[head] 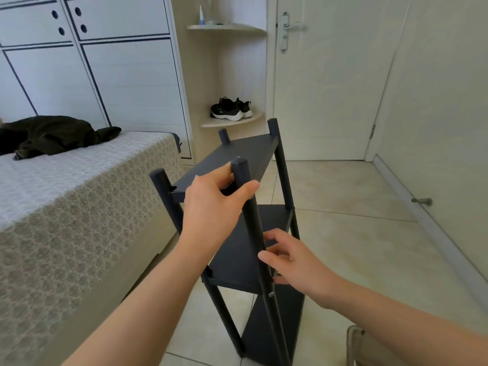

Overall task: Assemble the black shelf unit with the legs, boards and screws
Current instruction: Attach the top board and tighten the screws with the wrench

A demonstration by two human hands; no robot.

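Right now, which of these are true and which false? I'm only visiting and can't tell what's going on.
1. The left hand grips a leg of the shelf unit near its top. True.
2. The shelf unit lies flat on the bed. False: it stands on the tiled floor beside the bed.
3. Black shoes sit on a corner shelf. True.
4. The door is wide open. False: it is shut.
5. The right hand holds a screwdriver. False: it holds the same leg lower down, with no tool.
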